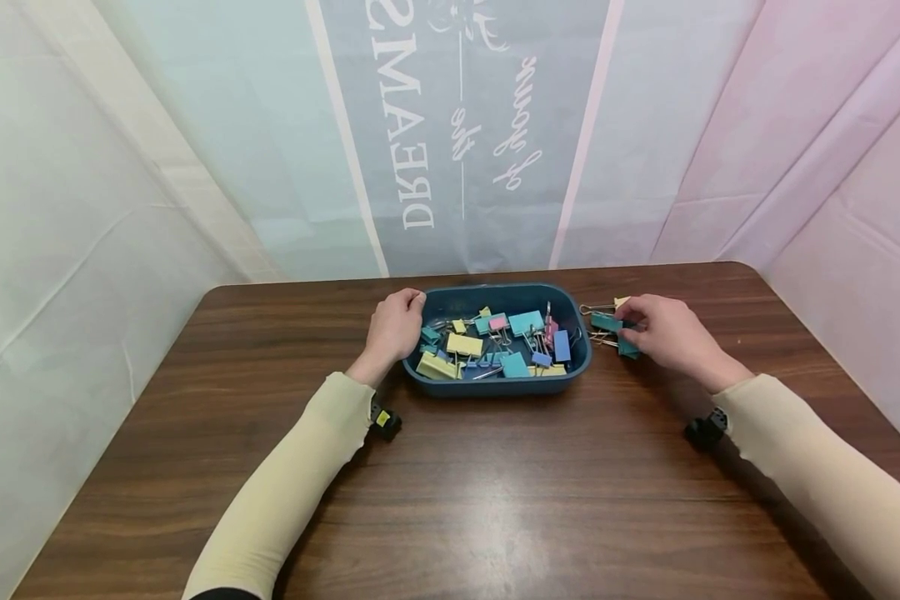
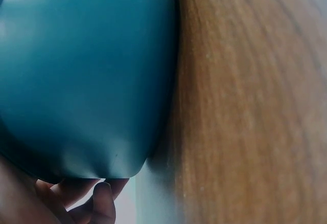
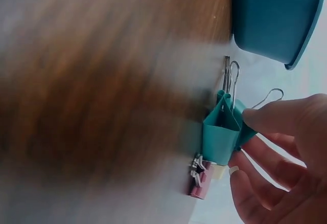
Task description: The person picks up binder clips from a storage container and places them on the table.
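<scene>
A dark blue plastic bin [image 1: 487, 388] holds many binder clips in yellow, teal, blue and pink. My left hand [image 1: 396, 327] grips the bin's left rim; in the left wrist view its curled fingers [image 2: 103, 203] show past the edge of the bin wall [image 2: 87, 81]. To the right of the bin, my right hand [image 1: 671, 332] pinches a teal binder clip [image 3: 246, 131] between thumb and fingers. Close against that clip is a larger teal binder clip [image 3: 220, 143] on the table. A pink binder clip [image 3: 202, 181] and a yellow one [image 3: 218, 171] lie beside them.
The brown wooden table [image 1: 495, 500] carries the bin near its far edge. Behind it hangs a printed curtain [image 1: 457, 233], and pale sheets [image 1: 82, 208] close in both sides.
</scene>
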A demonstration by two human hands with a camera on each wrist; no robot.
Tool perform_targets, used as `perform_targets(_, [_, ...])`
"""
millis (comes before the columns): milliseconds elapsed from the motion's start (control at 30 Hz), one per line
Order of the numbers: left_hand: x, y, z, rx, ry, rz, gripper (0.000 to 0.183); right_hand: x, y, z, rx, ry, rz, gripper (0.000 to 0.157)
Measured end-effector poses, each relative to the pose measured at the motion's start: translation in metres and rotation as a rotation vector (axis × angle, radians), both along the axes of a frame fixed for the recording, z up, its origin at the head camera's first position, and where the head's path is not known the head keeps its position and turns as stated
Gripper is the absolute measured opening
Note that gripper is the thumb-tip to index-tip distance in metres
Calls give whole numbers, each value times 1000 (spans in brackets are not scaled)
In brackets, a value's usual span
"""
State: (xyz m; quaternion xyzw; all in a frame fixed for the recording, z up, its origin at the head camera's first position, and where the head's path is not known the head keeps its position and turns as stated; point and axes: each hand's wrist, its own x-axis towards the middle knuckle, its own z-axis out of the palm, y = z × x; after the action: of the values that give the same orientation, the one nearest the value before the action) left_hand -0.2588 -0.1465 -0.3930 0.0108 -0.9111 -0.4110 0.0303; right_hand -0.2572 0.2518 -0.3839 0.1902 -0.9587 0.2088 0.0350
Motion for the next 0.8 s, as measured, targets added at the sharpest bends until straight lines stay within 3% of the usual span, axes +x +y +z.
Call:
perform_targets(200, [1,0,0,-5,-9,2,39,4,-4,5,-33,80,-7,17])
perform_targets(500, [-1,1,1,-36,0,-2,37,17,-30,28,-136,283,2,11])
perform_targets(800, [-1,-1,0,-47,16,-19,37,31,-64,33,-200,269,121,10])
